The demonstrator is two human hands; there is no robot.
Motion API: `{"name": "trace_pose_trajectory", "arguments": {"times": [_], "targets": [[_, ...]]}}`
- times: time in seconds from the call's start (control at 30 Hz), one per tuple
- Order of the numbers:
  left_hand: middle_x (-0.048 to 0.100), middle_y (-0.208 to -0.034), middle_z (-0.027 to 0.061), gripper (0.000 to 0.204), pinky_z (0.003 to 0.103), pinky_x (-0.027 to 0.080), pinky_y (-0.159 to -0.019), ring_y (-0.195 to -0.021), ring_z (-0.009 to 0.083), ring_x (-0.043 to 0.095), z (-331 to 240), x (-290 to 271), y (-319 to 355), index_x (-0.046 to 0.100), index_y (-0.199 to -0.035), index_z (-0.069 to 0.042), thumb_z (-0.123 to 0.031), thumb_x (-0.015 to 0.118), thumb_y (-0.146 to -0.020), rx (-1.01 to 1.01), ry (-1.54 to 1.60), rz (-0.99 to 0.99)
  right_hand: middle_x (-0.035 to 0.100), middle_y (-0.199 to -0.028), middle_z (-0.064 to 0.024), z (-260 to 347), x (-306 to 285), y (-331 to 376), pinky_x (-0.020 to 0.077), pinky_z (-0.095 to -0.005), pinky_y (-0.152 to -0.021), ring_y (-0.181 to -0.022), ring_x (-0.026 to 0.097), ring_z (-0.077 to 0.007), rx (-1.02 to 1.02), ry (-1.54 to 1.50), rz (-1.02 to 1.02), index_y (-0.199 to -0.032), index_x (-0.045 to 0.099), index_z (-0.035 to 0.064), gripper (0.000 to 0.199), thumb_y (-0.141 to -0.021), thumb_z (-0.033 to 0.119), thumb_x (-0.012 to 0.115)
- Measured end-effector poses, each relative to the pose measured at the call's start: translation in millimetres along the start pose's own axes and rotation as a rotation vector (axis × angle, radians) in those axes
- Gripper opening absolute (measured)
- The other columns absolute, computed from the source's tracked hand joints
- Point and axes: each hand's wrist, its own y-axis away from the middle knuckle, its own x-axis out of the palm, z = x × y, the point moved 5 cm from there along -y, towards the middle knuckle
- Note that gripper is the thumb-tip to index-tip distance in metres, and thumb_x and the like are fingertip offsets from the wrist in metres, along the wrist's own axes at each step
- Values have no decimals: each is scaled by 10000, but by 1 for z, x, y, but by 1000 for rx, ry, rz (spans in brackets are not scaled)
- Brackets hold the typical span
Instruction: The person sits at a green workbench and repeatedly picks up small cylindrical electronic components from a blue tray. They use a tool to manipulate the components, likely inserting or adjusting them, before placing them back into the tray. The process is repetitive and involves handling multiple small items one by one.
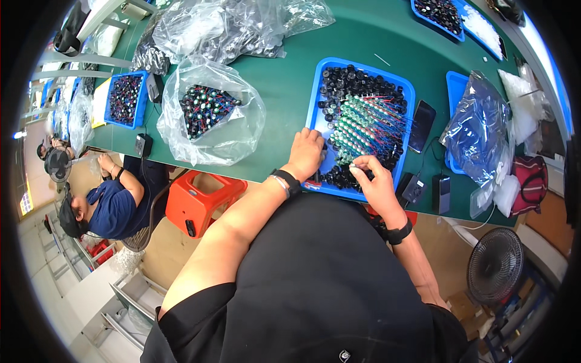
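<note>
A blue tray point(311, 109) holds many small round black caps point(345, 78). On top of them lie rows of small pale-green-topped round parts point(357, 124) with thin red and blue wires trailing to the right. My left hand point(305, 154) is at the tray's left side, its fingers bent down and closed by a few black caps; whatever is in them is hidden. Above the tray's near part, my right hand point(376, 179) pinches a small pale part point(353, 166) between thumb and forefinger, too small to name exactly.
An open clear bag point(242, 136) of wired parts stands to the left, with larger plastic bags point(224, 27) behind. A phone point(422, 126), a black power adapter point(413, 189) and another blue tray point(455, 85) under plastic are on the right. Another person point(121, 202) sits at left beside a red stool point(196, 202).
</note>
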Motion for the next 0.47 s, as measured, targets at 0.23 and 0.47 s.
{"name": "trace_pose_trajectory", "arguments": {"times": [0.23, 0.47], "targets": [[613, -892, 57, 281, 262, 497, -702, -788, 118, 601, 0, -30, 4, 579, -1073, 31, -6, 639, -801, -423, 1089, 183, 622, -928, -14, -6, 4, -11, 466, -206, -747, -825, 582, -79, 276, -554, 121, -1035, 638, 18, 203, -834, 36, 656], [626, -1033, 89, 413, 264, 485, -855, -938, 141, 606, -30, -80, 10, 545, -1210, 22, -8, 653, -812, -424, 1505, 314, 604, -980, -11, 20, 4, -24, 449, -205, -837, -923, 557, -84, 232, -762, 234, -1112, 614, 41, 252, -862, 67, 635]]}}
